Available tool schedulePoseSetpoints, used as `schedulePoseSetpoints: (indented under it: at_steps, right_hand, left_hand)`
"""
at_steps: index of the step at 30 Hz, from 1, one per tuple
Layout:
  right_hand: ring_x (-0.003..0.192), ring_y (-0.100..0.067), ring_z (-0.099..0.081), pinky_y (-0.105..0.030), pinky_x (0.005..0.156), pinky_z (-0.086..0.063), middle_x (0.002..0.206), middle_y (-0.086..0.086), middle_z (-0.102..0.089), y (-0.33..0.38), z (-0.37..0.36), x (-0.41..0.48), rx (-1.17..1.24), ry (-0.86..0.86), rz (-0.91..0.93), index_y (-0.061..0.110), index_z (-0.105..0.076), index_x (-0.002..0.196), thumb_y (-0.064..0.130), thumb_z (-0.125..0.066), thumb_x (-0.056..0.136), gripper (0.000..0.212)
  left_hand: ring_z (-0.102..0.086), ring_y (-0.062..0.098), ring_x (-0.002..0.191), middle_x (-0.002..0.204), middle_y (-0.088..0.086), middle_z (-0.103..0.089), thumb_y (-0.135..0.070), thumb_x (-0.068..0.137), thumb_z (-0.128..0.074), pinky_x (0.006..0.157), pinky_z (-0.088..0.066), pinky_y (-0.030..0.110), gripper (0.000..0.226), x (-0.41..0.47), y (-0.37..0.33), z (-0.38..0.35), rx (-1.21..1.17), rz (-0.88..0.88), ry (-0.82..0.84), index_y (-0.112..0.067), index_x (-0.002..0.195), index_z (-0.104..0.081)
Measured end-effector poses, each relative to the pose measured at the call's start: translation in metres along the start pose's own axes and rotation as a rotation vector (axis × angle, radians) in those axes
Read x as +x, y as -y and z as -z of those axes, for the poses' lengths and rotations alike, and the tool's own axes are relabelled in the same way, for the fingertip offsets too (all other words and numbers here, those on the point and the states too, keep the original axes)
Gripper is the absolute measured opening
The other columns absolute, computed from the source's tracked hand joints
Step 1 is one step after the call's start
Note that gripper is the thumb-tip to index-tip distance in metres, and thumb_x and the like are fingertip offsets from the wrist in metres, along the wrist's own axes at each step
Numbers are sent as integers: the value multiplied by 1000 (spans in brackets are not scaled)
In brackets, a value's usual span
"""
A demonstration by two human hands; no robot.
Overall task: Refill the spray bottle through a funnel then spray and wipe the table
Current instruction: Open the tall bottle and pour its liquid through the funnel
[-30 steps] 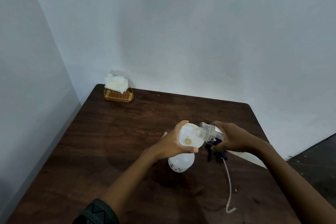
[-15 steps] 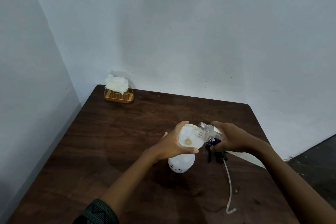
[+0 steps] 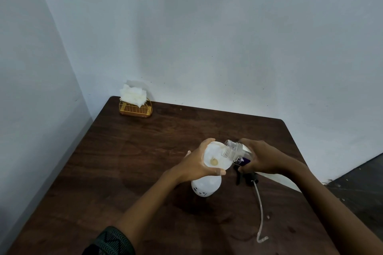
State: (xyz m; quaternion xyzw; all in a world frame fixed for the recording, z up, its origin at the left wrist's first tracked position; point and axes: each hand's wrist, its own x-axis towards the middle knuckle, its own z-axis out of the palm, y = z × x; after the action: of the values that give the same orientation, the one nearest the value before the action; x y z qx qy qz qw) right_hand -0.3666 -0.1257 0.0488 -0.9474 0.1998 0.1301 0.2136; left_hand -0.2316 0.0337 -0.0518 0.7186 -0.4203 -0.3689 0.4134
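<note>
We see wood-grain table, dull sheen; smooth white plastic funnel; clear glossy plastic bottle; gold wire holder; paper napkins.

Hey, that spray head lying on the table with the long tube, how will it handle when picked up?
The spray head looks small and plastic, so probably light. Its thin tube already curves along the table, so it will likely bend and swing when lifted.
</note>
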Motion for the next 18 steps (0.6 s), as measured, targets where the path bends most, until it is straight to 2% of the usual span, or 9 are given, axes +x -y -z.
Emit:
schedulePoseSetpoints:
  at_steps: [4, 10, 18]
  right_hand:
    - [83, -17, -61, -41, 75, -55, 98, 2, -63, -1, 0, 0, -5, -4, 1, 22, -53, 105, 33, -77, 66, 47]
    - [79, -14, -60, -34, 68, -51, 93, 5, -62, -1, 1, -1, -3, -7, 5, 24, -53, 102, 31, -78, 66, 44]
    - [84, -17, -62, -39, 75, -55, 101, 2, -63, -1, 1, -2, 2, 6, 5, 22, -52, 108, 31, -78, 67, 49]
  left_hand:
    - [-33, 17, 135, 146, -13, -32, -69, 54, -71, 114, -24, 54, 103, 0, 0, 0, -1, -1, -1, -48, 138, -14]
    - [-34, 17, 134, 140, -17, -34, -69, 54, -72, 114, -24, 53, 103, -1, 0, 0, 6, 8, -1, -49, 137, -14]
    - [-34, 18, 134, 142, -15, -33, -70, 54, -71, 114, -25, 53, 103, 0, 1, 0, 10, 7, -8, -51, 136, -13]
